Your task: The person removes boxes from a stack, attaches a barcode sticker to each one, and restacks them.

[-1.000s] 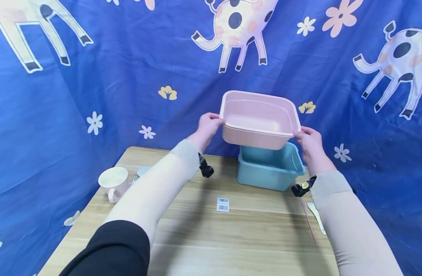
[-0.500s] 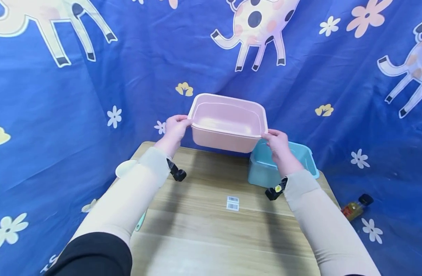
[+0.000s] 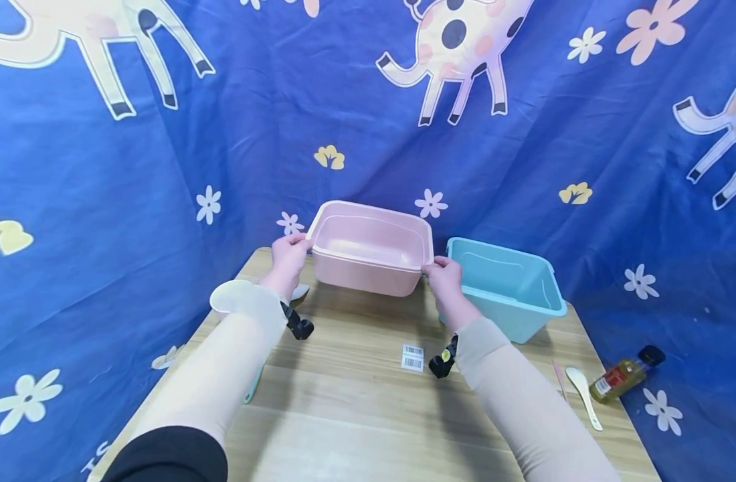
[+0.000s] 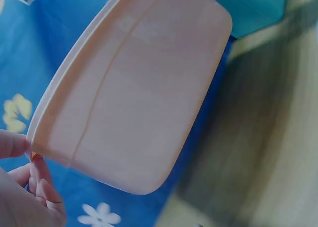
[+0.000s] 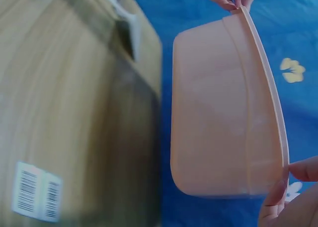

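Observation:
A pink plastic basin [image 3: 368, 271] is held between both hands at the back of the table, its inside turned up toward the head view. My left hand [image 3: 288, 258] pinches the rim at its left corner. At the right front corner my right hand [image 3: 446, 281] pinches the same rim. Both wrist views show the basin's outer wall [image 4: 144, 88] tilted, with thumb and fingers [image 5: 305, 170] at its edge. Right beside my right hand stands a blue-green plastic bin [image 3: 506, 294] on the table.
On the right lie a white spoon [image 3: 583, 396], a thin pink stick [image 3: 559, 378] and a bottle of yellowish liquid [image 3: 627, 375]. A barcode label [image 3: 413, 358] is on the wooden table [image 3: 356, 415]. A white cup [image 3: 223, 298] and a green handle [image 3: 253, 388] show by the left arm.
Both hands have carried the pink basin leftward from above the blue-green bin, then lowered it toward the table. The bin is now uncovered. The head view has shifted too.

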`<action>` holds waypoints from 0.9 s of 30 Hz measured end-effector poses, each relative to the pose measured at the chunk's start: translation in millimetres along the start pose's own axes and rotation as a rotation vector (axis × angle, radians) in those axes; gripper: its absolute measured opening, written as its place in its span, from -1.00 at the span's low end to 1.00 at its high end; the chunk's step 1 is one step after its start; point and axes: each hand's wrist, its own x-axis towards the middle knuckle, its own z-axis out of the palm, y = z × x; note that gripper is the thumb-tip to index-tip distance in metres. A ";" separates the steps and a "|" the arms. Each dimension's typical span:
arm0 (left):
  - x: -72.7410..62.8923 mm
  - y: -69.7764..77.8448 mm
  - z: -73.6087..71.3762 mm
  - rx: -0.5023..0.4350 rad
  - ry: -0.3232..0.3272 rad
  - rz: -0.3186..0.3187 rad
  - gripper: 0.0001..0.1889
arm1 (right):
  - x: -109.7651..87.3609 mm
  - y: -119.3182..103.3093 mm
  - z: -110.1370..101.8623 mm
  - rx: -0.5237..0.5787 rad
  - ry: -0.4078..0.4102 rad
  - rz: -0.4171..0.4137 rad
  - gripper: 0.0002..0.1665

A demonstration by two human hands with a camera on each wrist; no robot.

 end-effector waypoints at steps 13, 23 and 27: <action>-0.7 -66.9 4.6 0.096 0.003 -0.084 -0.64 | -3.7 56.9 8.2 -0.112 -0.083 0.010 -0.50; 6.7 -86.1 8.2 0.125 -0.016 -0.091 -0.63 | -7.7 69.0 4.1 -0.087 -0.154 0.044 -0.39; 6.4 -88.5 8.8 0.168 -0.029 -0.086 -0.63 | -7.4 73.7 2.6 -0.092 -0.169 0.063 -0.37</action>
